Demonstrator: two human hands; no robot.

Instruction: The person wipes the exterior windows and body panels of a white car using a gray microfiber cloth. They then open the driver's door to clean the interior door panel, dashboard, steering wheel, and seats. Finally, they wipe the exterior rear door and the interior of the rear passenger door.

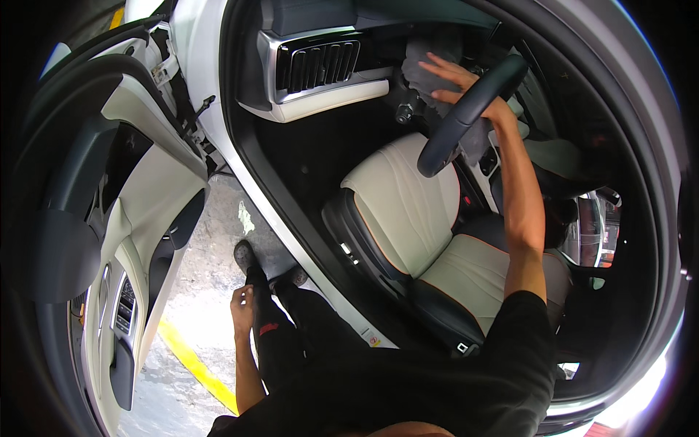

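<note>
My right hand (pixel 457 82) reaches through the open car doorway behind the steering wheel (pixel 461 117). Its fingers are spread and touch a grey cloth (pixel 428 68) lying over the steering column area. Part of the cloth hangs below my wrist, behind the wheel rim. My forearm passes over the rim's far side. Low at my side, near my knee, hangs my left hand (pixel 242 306), fingers loosely bent, with nothing visible in it. A control stalk (pixel 404 112) sticks out just below the cloth.
A beige driver's seat (pixel 404 207) with orange piping lies beneath the wheel. The white door sill (pixel 306 257) runs between my legs and the seat. At the left stands the open car door (pixel 158 158). An air vent (pixel 326 65) is in the dashboard's end.
</note>
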